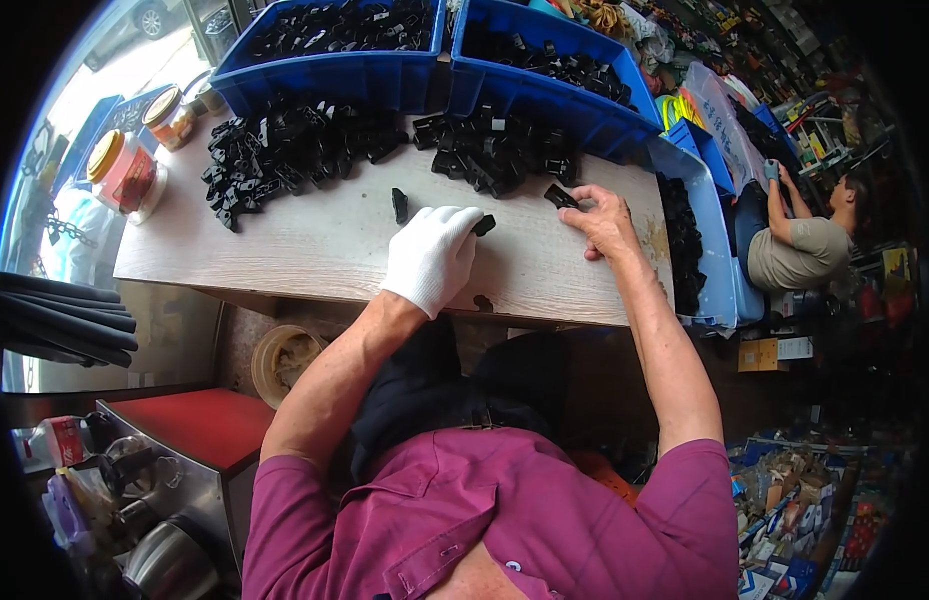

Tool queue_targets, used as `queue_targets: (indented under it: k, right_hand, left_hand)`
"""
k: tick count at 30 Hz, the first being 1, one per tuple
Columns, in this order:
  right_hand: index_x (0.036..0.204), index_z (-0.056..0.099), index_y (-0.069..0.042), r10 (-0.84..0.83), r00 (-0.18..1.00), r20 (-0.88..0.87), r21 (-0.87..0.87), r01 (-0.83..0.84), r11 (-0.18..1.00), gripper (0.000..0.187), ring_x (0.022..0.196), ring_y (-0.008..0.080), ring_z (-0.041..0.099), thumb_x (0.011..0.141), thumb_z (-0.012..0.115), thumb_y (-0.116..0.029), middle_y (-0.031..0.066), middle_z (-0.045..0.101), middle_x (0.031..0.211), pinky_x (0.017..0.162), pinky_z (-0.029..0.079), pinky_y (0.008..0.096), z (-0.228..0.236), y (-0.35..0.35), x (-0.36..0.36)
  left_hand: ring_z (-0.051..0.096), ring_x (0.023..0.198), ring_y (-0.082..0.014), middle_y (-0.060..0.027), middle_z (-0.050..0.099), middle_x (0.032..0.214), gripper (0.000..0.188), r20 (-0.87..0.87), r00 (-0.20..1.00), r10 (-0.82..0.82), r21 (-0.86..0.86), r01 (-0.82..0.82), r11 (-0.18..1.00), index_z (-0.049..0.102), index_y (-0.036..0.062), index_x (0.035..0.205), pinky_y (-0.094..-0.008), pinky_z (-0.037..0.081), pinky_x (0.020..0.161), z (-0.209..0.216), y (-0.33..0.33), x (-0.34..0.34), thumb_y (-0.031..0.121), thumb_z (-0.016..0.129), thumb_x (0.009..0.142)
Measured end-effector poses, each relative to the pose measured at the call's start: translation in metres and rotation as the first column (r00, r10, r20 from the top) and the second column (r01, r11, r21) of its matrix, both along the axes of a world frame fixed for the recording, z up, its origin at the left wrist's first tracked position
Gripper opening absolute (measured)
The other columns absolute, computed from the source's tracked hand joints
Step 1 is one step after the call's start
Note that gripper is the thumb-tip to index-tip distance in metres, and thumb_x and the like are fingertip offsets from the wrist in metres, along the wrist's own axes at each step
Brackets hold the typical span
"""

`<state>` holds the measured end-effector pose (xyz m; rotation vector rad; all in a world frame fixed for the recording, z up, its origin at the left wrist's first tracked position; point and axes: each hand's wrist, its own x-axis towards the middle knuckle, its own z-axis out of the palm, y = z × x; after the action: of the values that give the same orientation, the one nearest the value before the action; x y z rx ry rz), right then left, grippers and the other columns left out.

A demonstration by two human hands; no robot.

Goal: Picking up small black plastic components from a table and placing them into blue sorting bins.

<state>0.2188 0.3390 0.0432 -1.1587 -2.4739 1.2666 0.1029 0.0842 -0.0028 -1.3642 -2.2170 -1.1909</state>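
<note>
My left hand (pixel 431 258), in a white knit glove, is closed over the middle of the table, its fingers round a small black plastic part (pixel 483 225) that sticks out on the right. Just beyond the glove a loose black piece (pixel 400 205) stands on the tabletop. My bare right hand (pixel 603 222) pinches another black plastic part (pixel 560 197) between thumb and fingers, close to the right-hand heap of black parts (pixel 494 150). A larger heap of black parts (pixel 284 155) lies farther left. The exact kind of these parts cannot be made out.
Two blue bins (pixel 334 82) of black parts line the table's (pixel 284 245) far edge; a pale blue bin (pixel 719 240) stands at its right. Jars (pixel 121 172) sit at the left end. Another person (pixel 799 240) works at the far right. A bucket (pixel 274 365) is on the floor.
</note>
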Motion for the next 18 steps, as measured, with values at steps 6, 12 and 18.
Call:
queue_targets:
  k: [6,12,18]
  right_hand:
    - [0.108,0.068,-0.003,0.09,0.991,-0.103,-0.215,-0.111,0.97,0.029,0.038,0.0086,0.045,0.084,0.081,-0.012,-0.0015,0.053,0.056,0.033,0.037,0.0272,-0.004,-0.029,0.012]
    - [0.112,0.07,-0.004,0.128,0.988,-0.082,-0.247,-0.145,0.958,0.028,0.038,0.0084,0.047,0.085,0.076,-0.006,-0.0014,0.052,0.054,0.035,0.04,0.0273,-0.003,-0.047,0.013]
    - [0.115,0.07,-0.003,0.119,0.987,-0.109,-0.238,-0.143,0.961,0.03,0.038,0.0082,0.047,0.085,0.071,-0.004,-0.0009,0.053,0.054,0.036,0.041,0.0271,-0.006,-0.046,0.014]
  left_hand:
    - [0.068,0.093,-0.0341,-0.0127,0.072,0.104,0.025,0.027,0.997,-0.076,0.145,0.071,0.987,0.07,0.0074,0.113,-0.0421,0.057,0.081,0.002,0.014,-0.003,0.004,0.065,0.088]
    - [0.069,0.098,-0.0329,-0.0102,0.072,0.109,0.027,0.013,0.977,-0.211,-0.074,0.211,0.975,0.072,0.0099,0.114,-0.0406,0.058,0.084,0.005,0.045,-0.001,0.005,0.065,0.088]
    - [0.068,0.098,-0.0309,-0.0075,0.071,0.105,0.029,-0.082,0.936,-0.341,-0.215,0.318,0.924,0.073,0.0124,0.113,-0.0397,0.058,0.082,0.004,0.063,-0.008,0.008,0.065,0.085]
